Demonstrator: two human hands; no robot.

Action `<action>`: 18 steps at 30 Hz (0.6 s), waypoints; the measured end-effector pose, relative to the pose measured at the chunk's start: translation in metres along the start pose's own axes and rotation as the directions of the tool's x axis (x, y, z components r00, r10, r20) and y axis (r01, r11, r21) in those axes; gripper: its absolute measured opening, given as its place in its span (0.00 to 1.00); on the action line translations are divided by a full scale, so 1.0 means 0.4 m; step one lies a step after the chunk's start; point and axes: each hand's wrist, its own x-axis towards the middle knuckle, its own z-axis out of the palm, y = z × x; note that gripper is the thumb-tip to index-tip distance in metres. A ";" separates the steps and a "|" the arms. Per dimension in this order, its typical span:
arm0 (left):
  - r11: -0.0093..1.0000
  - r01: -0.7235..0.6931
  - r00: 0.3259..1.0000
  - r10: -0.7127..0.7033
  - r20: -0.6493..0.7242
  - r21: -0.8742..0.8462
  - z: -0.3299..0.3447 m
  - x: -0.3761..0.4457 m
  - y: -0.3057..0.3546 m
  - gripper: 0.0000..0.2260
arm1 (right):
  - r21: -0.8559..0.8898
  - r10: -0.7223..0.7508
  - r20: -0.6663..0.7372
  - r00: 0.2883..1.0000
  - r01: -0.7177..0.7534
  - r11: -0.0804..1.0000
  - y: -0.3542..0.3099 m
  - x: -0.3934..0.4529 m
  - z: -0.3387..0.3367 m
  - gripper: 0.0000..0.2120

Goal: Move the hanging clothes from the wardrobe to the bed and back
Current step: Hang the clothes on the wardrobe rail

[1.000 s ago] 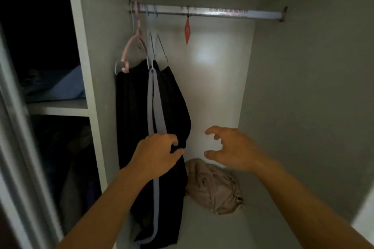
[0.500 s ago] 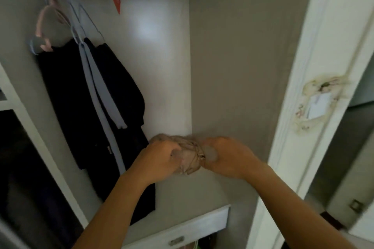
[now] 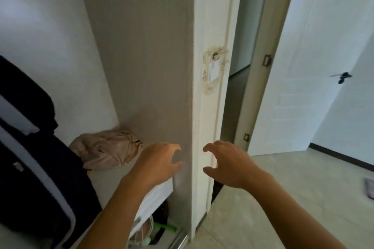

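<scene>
A dark garment with pale grey stripes hangs at the left edge inside the wardrobe; its hanger and the rail are out of view. A crumpled beige cloth lies on the wardrobe's inner shelf. My left hand hovers just right of the beige cloth, fingers loosely curled and holding nothing. My right hand is outside the wardrobe, in front of its white side panel, fingers spread and curved, also holding nothing.
The grey inner wardrobe wall stands between the two hands. A white drawer front sits below the shelf, with small items under it. To the right are a doorway, a white door with a dark handle and pale floor.
Both hands were closed around the beige cloth half a second ago; now they have let go and it lies on the shelf. The view has swung right and down, away from the rail.
</scene>
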 end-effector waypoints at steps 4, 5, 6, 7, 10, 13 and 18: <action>0.994 -0.096 0.989 0.101 0.105 -0.050 0.069 0.025 0.115 0.25 | 0.035 0.195 -0.041 0.980 -0.193 0.980 0.086 -0.139 -0.006 0.25; 0.991 -0.119 0.983 0.126 0.132 -0.058 0.089 0.029 0.144 0.25 | 0.047 0.243 -0.041 0.969 -0.241 0.969 0.108 -0.176 -0.004 0.25; 0.987 -0.144 0.975 0.153 0.159 -0.067 0.107 0.030 0.176 0.25 | 0.061 0.288 -0.037 0.957 -0.286 0.956 0.130 -0.213 -0.003 0.25; 0.982 -0.170 0.965 0.182 0.187 -0.077 0.125 0.030 0.208 0.25 | 0.073 0.330 -0.035 0.943 -0.327 0.942 0.151 -0.249 -0.004 0.25; 0.959 -0.259 0.931 0.280 0.233 -0.117 0.185 0.028 0.311 0.27 | 0.079 0.441 -0.046 0.896 -0.437 0.896 0.221 -0.356 -0.013 0.26; 0.931 -0.331 0.895 0.361 0.262 -0.151 0.246 0.021 0.434 0.28 | 0.085 0.539 -0.078 0.839 -0.533 0.842 0.294 -0.471 -0.029 0.26; 0.873 -0.442 0.819 0.487 0.304 -0.207 0.336 -0.013 0.644 0.27 | 0.108 0.672 -0.121 0.730 -0.664 0.740 0.399 -0.674 -0.058 0.26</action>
